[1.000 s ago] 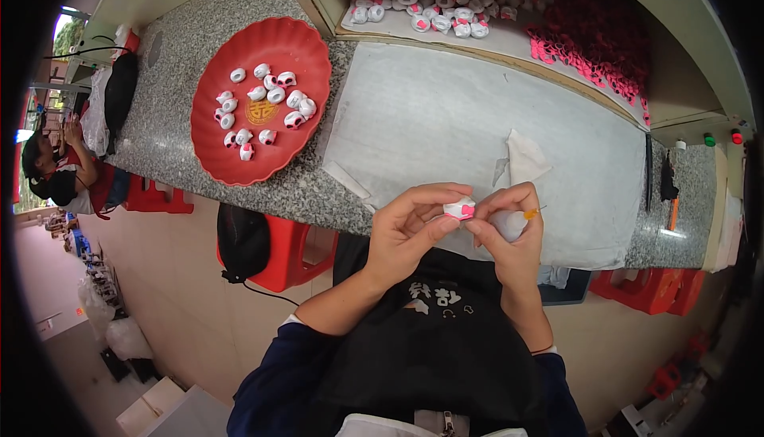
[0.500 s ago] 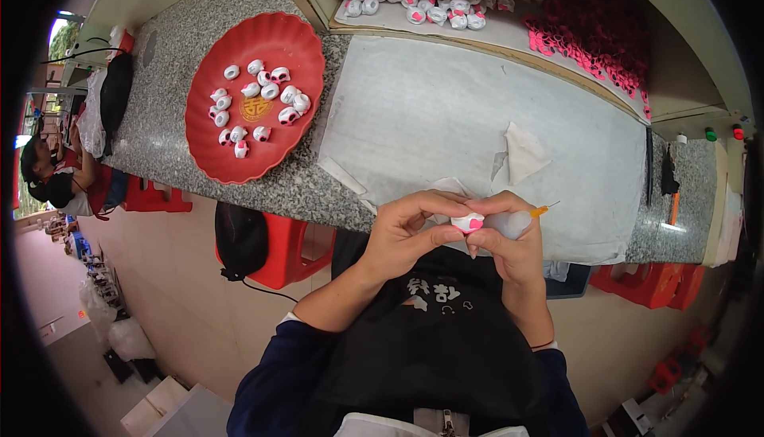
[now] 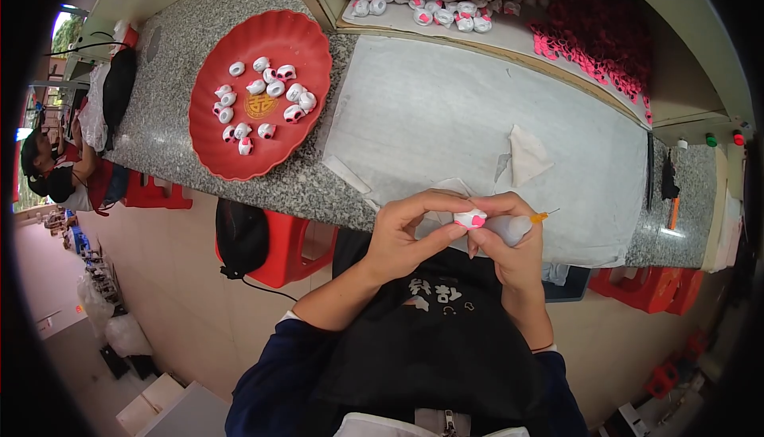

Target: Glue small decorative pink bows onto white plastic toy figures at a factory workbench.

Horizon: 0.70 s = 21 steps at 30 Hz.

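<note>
A small white figure piece (image 3: pixel 469 219) with a bright pink patch is held over the near edge of the worktable. My left hand (image 3: pixel 399 236) is closed, its thumb and fingers pinching the piece from the left. My right hand (image 3: pixel 516 258) is closed as well. It grips a translucent squeeze bottle (image 3: pixel 513 230) with an orange needle tip that points right, and its thumb and fingertips also press on the piece from the right. The underside of the piece is hidden by my fingers.
A red scalloped plate (image 3: pixel 208 51) with several white-and-pink pieces lies at the left. The shelf holds piled white pieces (image 3: pixel 446 17) and pink parts (image 3: pixel 593 59). White sheeting (image 3: pixel 414 111) covers the table, with a crumpled cloth (image 3: pixel 528 157) on it. Another person (image 3: pixel 60 162) sits far left.
Both hands keep their hold on the piece, which has turned and shifted slightly. The whole view has moved a little.
</note>
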Motion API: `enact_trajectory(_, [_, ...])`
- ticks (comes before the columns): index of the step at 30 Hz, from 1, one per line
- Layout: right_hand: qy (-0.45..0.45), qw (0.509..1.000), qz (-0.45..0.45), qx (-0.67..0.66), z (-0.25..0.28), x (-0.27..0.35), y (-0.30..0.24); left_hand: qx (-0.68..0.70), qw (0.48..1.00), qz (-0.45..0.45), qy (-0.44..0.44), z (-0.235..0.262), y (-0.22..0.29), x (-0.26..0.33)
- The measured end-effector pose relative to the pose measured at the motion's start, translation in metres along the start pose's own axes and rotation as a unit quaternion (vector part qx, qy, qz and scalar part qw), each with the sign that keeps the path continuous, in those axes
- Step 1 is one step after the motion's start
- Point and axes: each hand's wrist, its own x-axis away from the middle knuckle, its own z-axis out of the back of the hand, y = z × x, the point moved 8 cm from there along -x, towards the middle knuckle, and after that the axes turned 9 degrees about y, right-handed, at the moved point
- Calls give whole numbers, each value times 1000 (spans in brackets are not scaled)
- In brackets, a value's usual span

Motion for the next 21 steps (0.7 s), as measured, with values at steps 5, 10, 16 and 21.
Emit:
enact_trajectory(5, [-10, 1000, -16, -10, 1, -2, 1, 42, 998, 40, -17, 3, -7, -3])
enact_trajectory(10, [-36, 999, -16, -16, 1, -2, 1, 115, 990, 73, -37, 1, -11, -1])
enact_trajectory(16, [-19, 999, -41, -12, 3, -4, 5, 113, 985, 134, -12, 3, -20, 0])
enact_trajectory(21, [-1, 1000, -20, 9, 3, -4, 4, 10, 999, 42, -19, 4, -10, -4])
